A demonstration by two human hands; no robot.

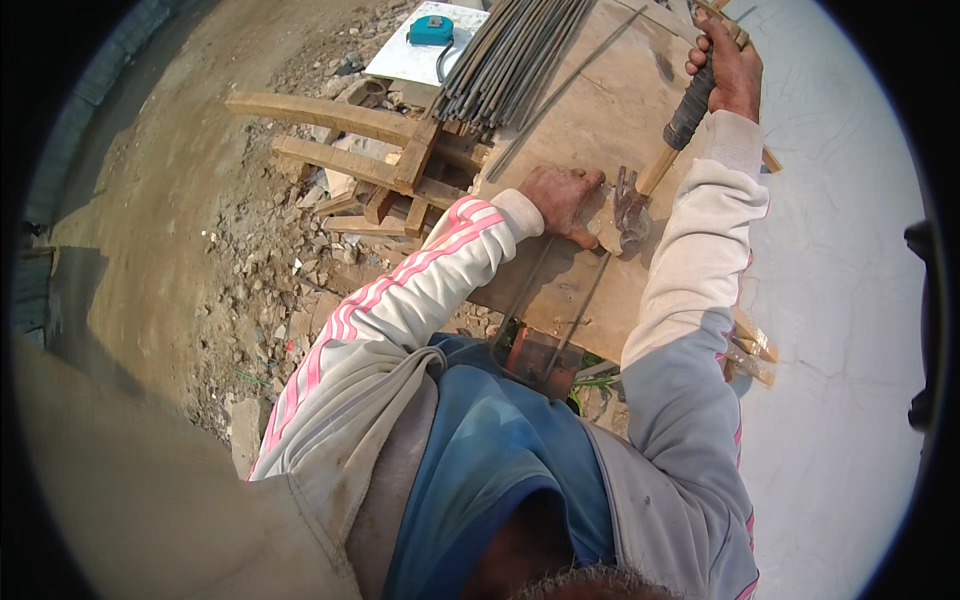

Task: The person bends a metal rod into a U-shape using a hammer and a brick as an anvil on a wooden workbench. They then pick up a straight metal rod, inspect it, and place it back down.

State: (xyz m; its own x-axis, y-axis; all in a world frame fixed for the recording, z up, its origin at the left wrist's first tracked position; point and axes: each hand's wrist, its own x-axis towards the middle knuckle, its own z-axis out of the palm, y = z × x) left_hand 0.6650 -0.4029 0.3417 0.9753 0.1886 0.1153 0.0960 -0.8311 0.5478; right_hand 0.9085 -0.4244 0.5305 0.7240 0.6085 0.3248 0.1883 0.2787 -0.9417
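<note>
My right hand [732, 75] is wrapped around the long handle [687, 110] of a tool, black-wrapped on its upper part and bare wood lower down. Its metal head [628, 205] rests low over the wooden board [565, 300]. Beside that head, my left hand [562, 203] has its fingers curled down at the end of a thin steel rod [575, 322], gripping it against the board. A second rod [523, 298] runs parallel toward my body; its far end is hidden by my hand. What lies directly under the tool head is unclear.
A bundle of steel rods [505, 55] lies at the board's far left, beside a white sheet [390, 55] bearing a teal tape measure [430, 30]. Timber offcuts [340, 115] and rubble [275, 265] are on the left. A pale concrete surface [830, 350] is right, dirt ground [150, 200] far left.
</note>
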